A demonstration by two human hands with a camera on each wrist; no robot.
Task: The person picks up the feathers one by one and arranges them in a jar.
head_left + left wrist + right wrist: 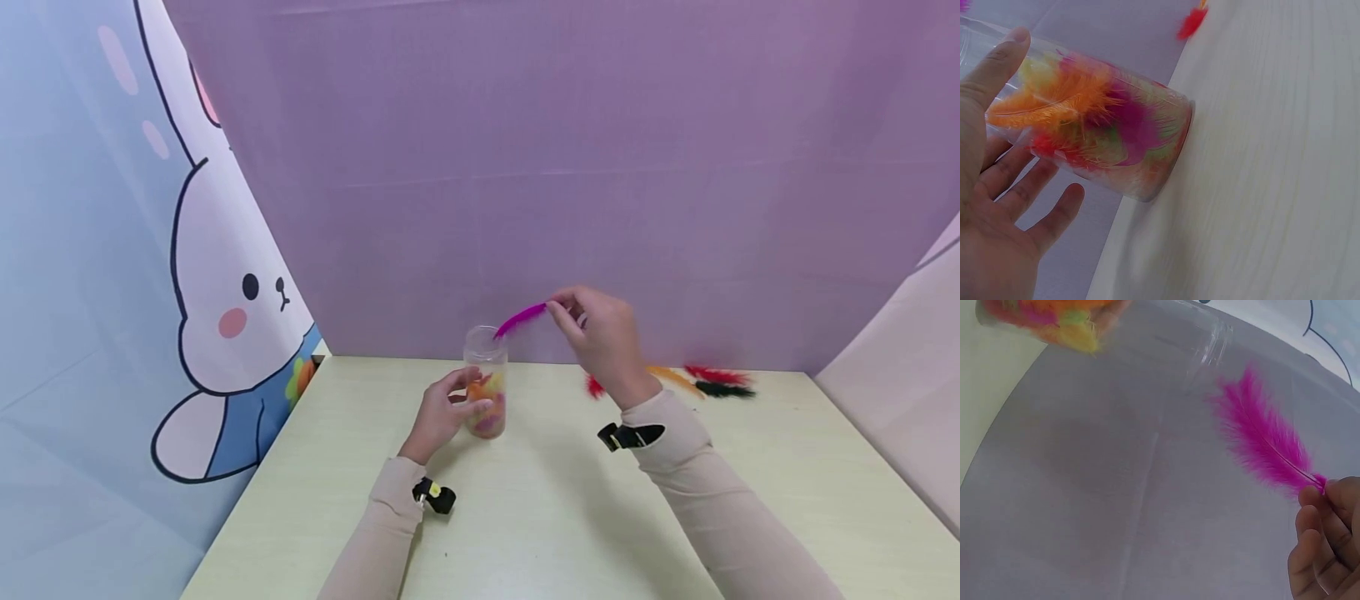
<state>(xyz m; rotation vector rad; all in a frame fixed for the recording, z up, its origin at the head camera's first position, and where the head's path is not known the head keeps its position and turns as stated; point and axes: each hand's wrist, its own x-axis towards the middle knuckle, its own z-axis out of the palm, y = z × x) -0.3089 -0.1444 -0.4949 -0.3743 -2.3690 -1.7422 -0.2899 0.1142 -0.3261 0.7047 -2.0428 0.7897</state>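
Note:
A clear plastic jar (497, 421) stands on the table with orange, yellow, red, green and purple feathers (1085, 112) inside its lower part. My left hand (442, 412) grips it from the left side, thumb on the near face and fingers behind. Above and to the right of the jar, my right hand (606, 337) pinches a magenta feather (1266, 437) by its quill end between thumb and index finger. The feather's free tip points down and left, overlapping the jar's open mouth in the head view.
Behind the right forearm, an orange feather (678, 382), a red feather (716, 375) and a black feather (725, 390) lie on the pale table (525, 525). Another red feather (594, 387) is nearer the jar. A purple cloth (480, 167) hangs behind the table.

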